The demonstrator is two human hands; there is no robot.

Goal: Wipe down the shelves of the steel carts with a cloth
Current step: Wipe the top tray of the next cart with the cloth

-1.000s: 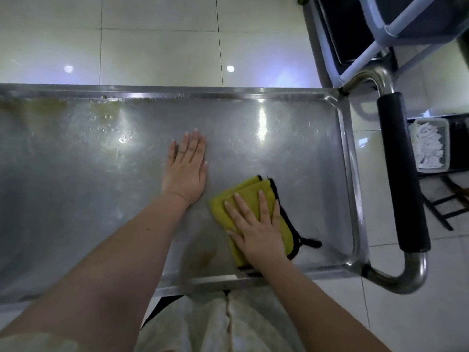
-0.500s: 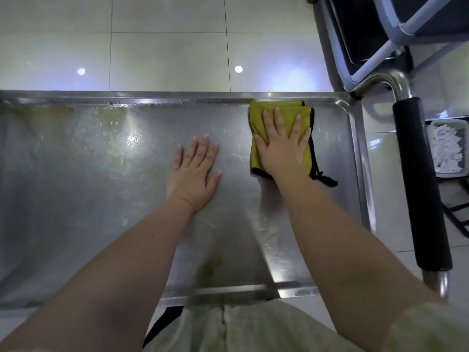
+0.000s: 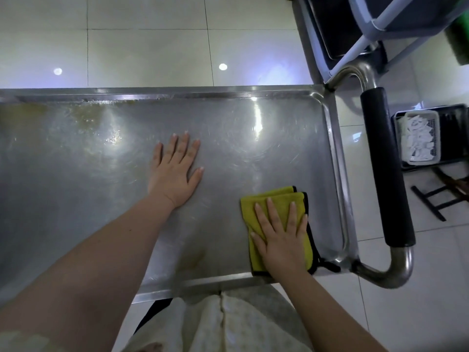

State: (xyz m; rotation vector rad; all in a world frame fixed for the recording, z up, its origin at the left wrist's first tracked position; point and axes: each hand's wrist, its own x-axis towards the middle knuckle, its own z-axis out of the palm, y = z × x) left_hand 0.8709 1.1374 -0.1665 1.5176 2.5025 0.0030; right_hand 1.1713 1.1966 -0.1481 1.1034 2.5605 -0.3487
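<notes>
Under and around the shelf: glossy pale floor tiles (image 3: 152, 54), square, thin grout lines, two round light reflections beyond the far rim.

Steel cart shelf (image 3: 76, 174): broad rectangular tray of brushed metal, low raised rim, rounded corners, fine swirling scratches, streaky sheen. Yellow-brown smears (image 3: 83, 115) along the shelf's far left edge; one more blotch (image 3: 193, 257) close to its near rim, between the two forearms.

Below the shelf's near rim: pale, softly textured garment (image 3: 223, 323) with a centre seam.

Off the shelf's right end: bent steel tube handle (image 3: 385, 168), cylindrical, sleeved in matte black foam, joined to the shelf's right corners by curved bare metal.

Beyond the shelf's far right corner: second cart (image 3: 355, 29), dark panels, pale tubular frame.

Further right of the shelf, past the handle: white slotted plastic basket (image 3: 418, 138) full of crumpled white papers, set in a black crate (image 3: 454, 138).

Left hand (image 3: 175, 171): laid flat, palm down, on bare steel near the shelf's middle; fingers straight and close together, thumb out; grasping nothing.

Right hand (image 3: 281, 240): spread flat on the cloth, fingers straight, pressing down, not curled round it.

Cloth (image 3: 280, 196): folded rectangle of yellow-green microfibre, plush nap, black trimmed edge, small black loop trailing; flat in the shelf's near right corner, just beside the right rim.
</notes>
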